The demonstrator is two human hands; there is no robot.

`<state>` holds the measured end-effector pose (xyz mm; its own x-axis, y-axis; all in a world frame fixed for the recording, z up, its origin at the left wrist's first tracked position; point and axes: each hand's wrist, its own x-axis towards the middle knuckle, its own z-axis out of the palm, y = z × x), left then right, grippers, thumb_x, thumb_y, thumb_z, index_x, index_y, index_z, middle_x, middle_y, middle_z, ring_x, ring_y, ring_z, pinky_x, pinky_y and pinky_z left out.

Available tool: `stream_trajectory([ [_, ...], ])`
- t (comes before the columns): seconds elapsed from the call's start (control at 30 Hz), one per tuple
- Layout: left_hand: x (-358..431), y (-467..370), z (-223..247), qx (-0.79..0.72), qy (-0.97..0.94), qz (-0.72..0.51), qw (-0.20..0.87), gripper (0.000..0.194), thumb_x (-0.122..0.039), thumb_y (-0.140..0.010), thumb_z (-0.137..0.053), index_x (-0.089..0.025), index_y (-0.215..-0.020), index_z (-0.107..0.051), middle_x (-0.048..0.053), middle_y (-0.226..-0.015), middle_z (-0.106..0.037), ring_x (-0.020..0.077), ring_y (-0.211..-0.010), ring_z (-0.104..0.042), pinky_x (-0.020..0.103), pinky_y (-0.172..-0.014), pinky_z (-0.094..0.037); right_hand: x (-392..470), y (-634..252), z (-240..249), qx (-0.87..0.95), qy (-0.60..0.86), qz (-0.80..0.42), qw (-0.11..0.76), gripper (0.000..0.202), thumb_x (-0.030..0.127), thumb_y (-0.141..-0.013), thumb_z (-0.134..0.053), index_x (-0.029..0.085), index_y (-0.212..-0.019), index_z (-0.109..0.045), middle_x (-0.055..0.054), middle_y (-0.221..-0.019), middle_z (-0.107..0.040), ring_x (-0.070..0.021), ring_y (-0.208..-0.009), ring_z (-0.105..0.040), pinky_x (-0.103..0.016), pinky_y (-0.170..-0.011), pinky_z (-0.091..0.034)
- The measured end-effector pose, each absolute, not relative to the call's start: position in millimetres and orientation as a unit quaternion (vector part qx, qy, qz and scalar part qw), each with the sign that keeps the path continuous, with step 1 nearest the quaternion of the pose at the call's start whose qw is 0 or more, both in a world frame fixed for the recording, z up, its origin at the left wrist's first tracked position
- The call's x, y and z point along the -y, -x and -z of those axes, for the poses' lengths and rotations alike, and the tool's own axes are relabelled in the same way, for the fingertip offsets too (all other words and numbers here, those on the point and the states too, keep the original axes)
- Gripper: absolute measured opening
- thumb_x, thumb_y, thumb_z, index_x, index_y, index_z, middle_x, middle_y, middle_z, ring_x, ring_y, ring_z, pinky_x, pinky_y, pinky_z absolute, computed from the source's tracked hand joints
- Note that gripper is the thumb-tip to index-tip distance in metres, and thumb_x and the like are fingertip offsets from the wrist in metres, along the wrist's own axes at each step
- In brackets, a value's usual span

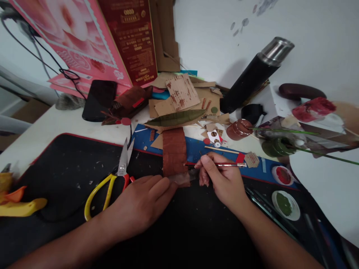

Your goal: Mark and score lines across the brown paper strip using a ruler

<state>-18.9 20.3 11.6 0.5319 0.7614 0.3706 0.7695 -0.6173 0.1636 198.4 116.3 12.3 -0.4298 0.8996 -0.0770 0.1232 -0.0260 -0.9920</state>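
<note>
A brown-painted strip of cardboard [174, 149] lies on the black mat in front of me. A translucent strip [180, 178], perhaps tape, crosses its near end. My left hand [144, 200] is closed, its fingertips at the left end of that translucent strip. In my right hand [220, 177] is a thin paintbrush [231, 164], its far end pointing left at the brown strip's edge. The right fingertips are close to the translucent strip's right end; whether they touch it I cannot tell. Yellow-handled scissors [122, 168] lie partly open beside my left hand.
Cardboard scraps [182, 91] and a green-painted leaf shape [176, 118] lie behind. Paint jars [239, 129], a paint cap [286, 205] and a black thermos [246, 82] stand on the right. A phone [100, 100] and a pink box [84, 41] are at the back left.
</note>
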Motion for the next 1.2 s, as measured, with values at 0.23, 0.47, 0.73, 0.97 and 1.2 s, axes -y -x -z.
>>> stream_trajectory([
  [0.23, -20.9, 17.9, -11.0, 0.441, 0.874, 0.205, 0.01, 0.03, -0.012, -0.109, -0.034, -0.014, -0.104, -0.063, 0.0, -0.076, -0.053, 0.0168, -0.065, -0.048, 0.033, -0.056, -0.041, -117.1, -197.9, -13.5, 0.617, 0.428, -0.578, 0.321, 0.038, 0.05, -0.104, -0.059, 0.021, -0.081, -0.068, 0.005, -0.052, -0.058, -0.0114, -0.045, -0.057, -0.025, -0.045, -0.043],
  [0.47, -22.8, 17.4, -10.8, 0.443, 0.871, 0.211, 0.007, 0.03, -0.014, -0.109, -0.034, -0.014, -0.102, -0.063, 0.0, -0.076, -0.055, 0.0165, -0.065, -0.049, 0.032, -0.055, -0.042, -116.8, -197.4, -10.5, 0.628, 0.423, -0.575, 0.31, 0.036, 0.048, -0.105, -0.057, 0.022, -0.083, -0.069, 0.005, -0.053, -0.059, -0.0109, -0.047, -0.058, -0.026, -0.048, -0.044],
  [0.73, -22.2, 17.1, -12.0, 0.442, 0.872, 0.211, 0.005, 0.027, -0.012, -0.106, -0.037, -0.014, -0.102, -0.064, 0.0, -0.075, -0.056, 0.0154, -0.062, -0.049, 0.03, -0.053, -0.042, -117.8, -196.1, -11.2, 0.632, 0.43, -0.57, 0.301, 0.036, 0.049, -0.105, -0.057, 0.023, -0.082, -0.068, 0.005, -0.054, -0.059, -0.0108, -0.047, -0.058, -0.026, -0.048, -0.044],
  [0.97, -23.5, 15.2, -11.8, 0.449, 0.867, 0.214, 0.005, 0.03, -0.012, -0.108, -0.034, -0.016, -0.099, -0.062, 0.0, -0.075, -0.055, 0.0155, -0.062, -0.049, 0.03, -0.055, -0.041, -118.5, -197.4, -10.6, 0.63, 0.426, -0.58, 0.293, 0.037, 0.05, -0.105, -0.057, 0.022, -0.084, -0.068, 0.005, -0.055, -0.06, -0.011, -0.048, -0.058, -0.025, -0.046, -0.042],
  [1.2, -22.9, 16.9, -13.2, 0.448, 0.87, 0.207, -0.003, 0.027, -0.013, -0.106, -0.036, -0.016, -0.098, -0.062, -0.001, -0.075, -0.053, 0.0151, -0.062, -0.048, 0.029, -0.054, -0.039, -118.3, -196.6, -12.4, 0.627, 0.428, -0.581, 0.292, 0.04, 0.053, -0.104, -0.058, 0.021, -0.083, -0.068, 0.004, -0.055, -0.06, -0.0115, -0.048, -0.058, -0.024, -0.046, -0.043],
])
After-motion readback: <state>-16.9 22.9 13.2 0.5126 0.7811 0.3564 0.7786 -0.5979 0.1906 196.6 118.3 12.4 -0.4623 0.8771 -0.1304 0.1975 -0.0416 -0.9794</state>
